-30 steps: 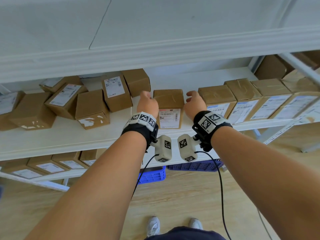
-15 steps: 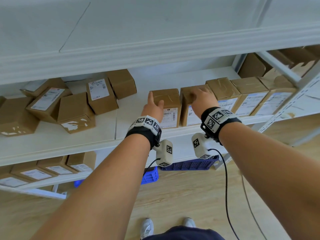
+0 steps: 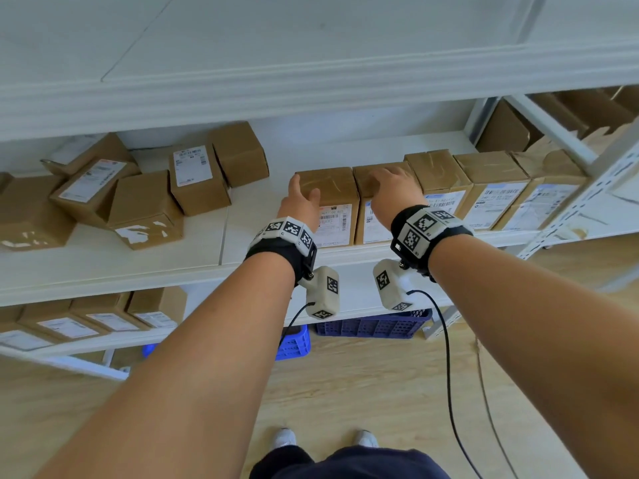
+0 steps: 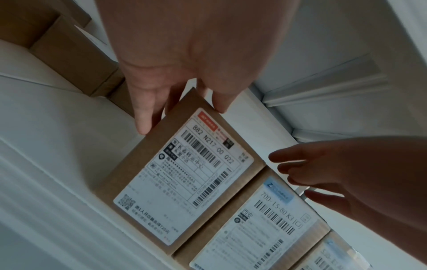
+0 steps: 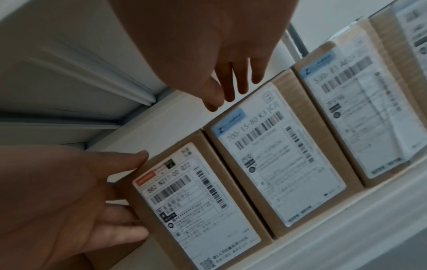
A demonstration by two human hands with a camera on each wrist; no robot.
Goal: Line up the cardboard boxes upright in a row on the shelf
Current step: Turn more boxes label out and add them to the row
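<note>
Now left hand [image 3: 299,205] steadying box [image 3: 333,191], shelf [image 3: 138,257]

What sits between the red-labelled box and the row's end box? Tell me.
Nothing visible. The red-labelled box stands flush against the blue-labelled end box, left hand on its left side, right hand resting on the end box's top.
</note>
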